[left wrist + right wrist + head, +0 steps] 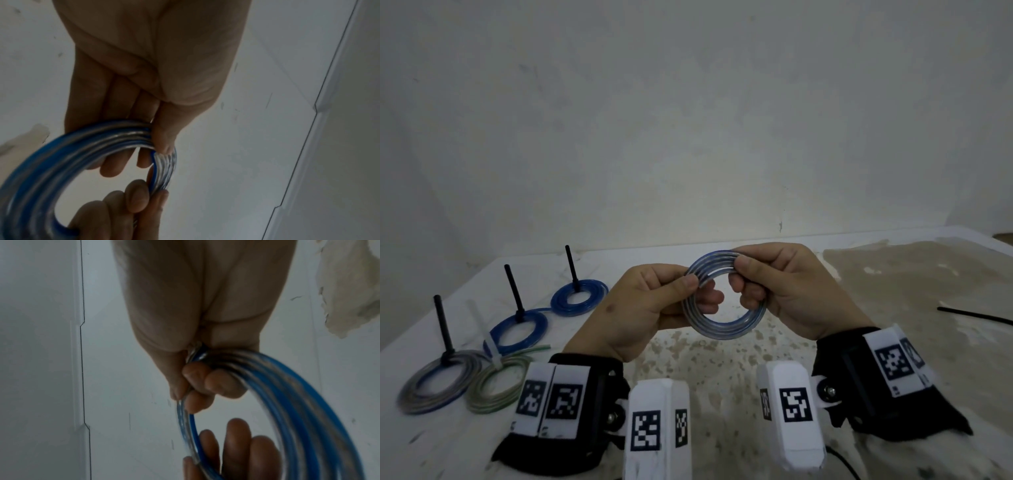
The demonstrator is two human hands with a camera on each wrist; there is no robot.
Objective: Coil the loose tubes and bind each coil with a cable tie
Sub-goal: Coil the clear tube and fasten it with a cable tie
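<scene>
A clear tube with a blue stripe is wound into a round coil (726, 325) that I hold up above the table, facing me. My left hand (688, 291) pinches its left side between thumb and fingers; in the left wrist view the thumb presses the turns of the coil (131, 138) together. My right hand (739, 274) pinches the top right of the coil, with fingers curled through the ring (287, 402). No tie shows on this coil. A loose black cable tie (976, 316) lies on the table at the right.
At the left of the white table (722, 370) lie several tied coils: two blue ones (578, 298) (517, 330) and a grey one (431, 387) with black ties standing up, and a green-striped one (496, 383) with a white tie. A wall stands behind.
</scene>
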